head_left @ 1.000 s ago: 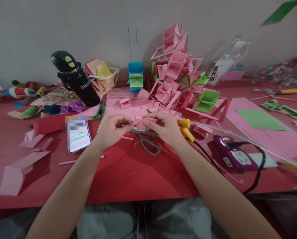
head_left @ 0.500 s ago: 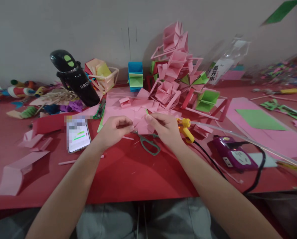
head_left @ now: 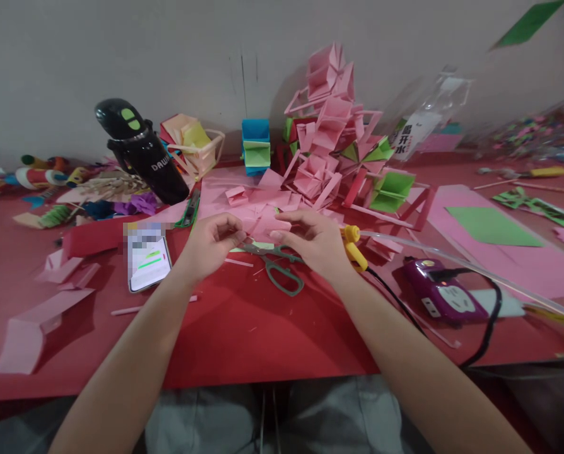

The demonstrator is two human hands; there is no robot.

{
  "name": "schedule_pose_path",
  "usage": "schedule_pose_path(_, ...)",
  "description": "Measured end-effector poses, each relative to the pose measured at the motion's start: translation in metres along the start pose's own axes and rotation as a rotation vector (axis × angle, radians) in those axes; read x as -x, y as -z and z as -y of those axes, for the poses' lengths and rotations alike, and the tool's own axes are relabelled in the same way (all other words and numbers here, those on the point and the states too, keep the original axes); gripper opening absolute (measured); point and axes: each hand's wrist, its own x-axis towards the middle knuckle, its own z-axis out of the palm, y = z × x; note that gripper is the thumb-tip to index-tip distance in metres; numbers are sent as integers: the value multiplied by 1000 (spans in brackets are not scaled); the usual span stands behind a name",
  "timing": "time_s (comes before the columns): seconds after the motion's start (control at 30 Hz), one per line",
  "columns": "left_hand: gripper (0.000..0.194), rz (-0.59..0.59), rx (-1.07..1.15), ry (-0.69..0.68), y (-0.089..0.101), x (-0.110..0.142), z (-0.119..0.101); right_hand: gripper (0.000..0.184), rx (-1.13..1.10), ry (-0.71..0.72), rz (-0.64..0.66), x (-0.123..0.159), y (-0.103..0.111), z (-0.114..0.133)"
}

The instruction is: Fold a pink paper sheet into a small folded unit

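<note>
My left hand [head_left: 211,243] and my right hand [head_left: 310,239] meet over the middle of the red table [head_left: 244,328], both pinching a folded pink paper piece [head_left: 263,225] held just above the tabletop. Fingers of each hand curl round its edges. Grey-green scissors [head_left: 279,268] lie right under the hands. Behind them spreads a sheet of pink paper [head_left: 244,195] with small folded bits, and a tall pile of folded pink and green paper shapes [head_left: 334,139] rises against the wall.
A phone [head_left: 148,261] lies left of my left hand, a black bottle [head_left: 142,154] behind it. A yellow glue gun [head_left: 354,247] and a purple power strip [head_left: 440,293] with black cable sit to the right. Pink scraps [head_left: 31,325] lie at left, a plastic bottle [head_left: 424,126] at back.
The pink piece was opened out flat half a second ago; now it is folded smaller and lifted slightly between both hands. The hands stayed in the same spot.
</note>
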Motion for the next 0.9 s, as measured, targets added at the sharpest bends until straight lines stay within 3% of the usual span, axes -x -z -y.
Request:
schedule_pose_path(0.37,12,4,141,80,0,-1,3,10,162,225,-90,-1,4,1)
schedule_pose_path(0.5,11,5,153,91,-1,0,1,4,193,223,-79,0,4,6)
schedule_pose_path(0.9,8,-38,-4,20,1,0,4,11,142,148,-26,0,1,4)
